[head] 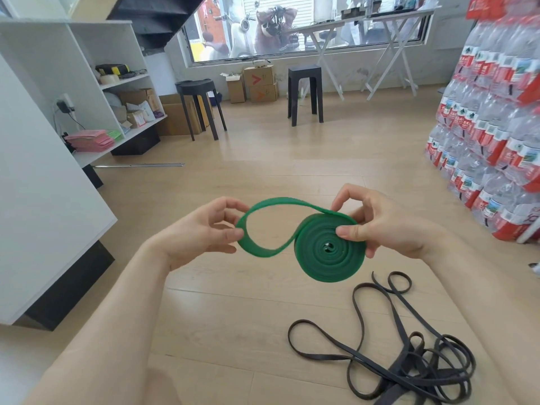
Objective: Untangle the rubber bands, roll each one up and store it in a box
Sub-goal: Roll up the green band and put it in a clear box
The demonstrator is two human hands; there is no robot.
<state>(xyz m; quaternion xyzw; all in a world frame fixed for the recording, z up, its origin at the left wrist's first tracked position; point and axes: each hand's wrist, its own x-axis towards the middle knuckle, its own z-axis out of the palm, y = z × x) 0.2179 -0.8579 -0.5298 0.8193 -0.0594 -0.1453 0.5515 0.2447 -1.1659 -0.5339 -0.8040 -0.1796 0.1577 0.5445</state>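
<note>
I have the green band (330, 247) held above the floor and nearly all coiled, my right hand (377, 223) pinching the roll and my left hand (204, 229) pinching the last loose loop, while the black bands (409, 355) lie tangled below; I see no box.

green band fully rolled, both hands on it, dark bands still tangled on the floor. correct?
Not quite. The green band is only partly rolled: the head view shows a loose loop still held by the left hand, while the right hand pinches the coil. The dark bands do lie tangled on the floor.
</note>
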